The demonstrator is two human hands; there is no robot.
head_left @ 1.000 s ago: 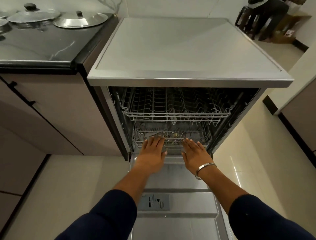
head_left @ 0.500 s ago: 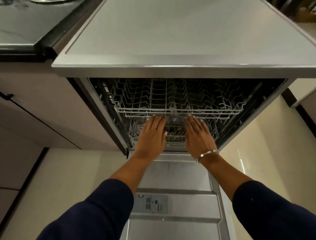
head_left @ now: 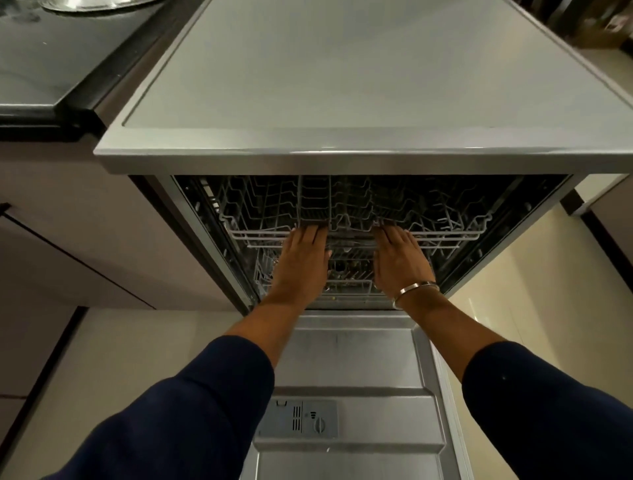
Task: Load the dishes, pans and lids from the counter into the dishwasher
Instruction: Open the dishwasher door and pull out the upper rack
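Both hands reach into the open dishwasher [head_left: 342, 85]: the left hand [head_left: 303, 260] and right hand [head_left: 399, 262] lie palm down, fingers straight and held together, fingertips at the front rail of the upper rack [head_left: 445, 219]. Whether they hook the wire I cannot tell. That rack holds only bare wire tines. The lower rack [head_left: 349, 284], seen between the hands, has small items too dark to name. The door [head_left: 349, 359] lies flat and open below the forearms. On the dark desk [head_left: 51, 68] at far left, a steel lid [head_left: 96, 4] shows at the frame's top edge, well apart from the dishwasher
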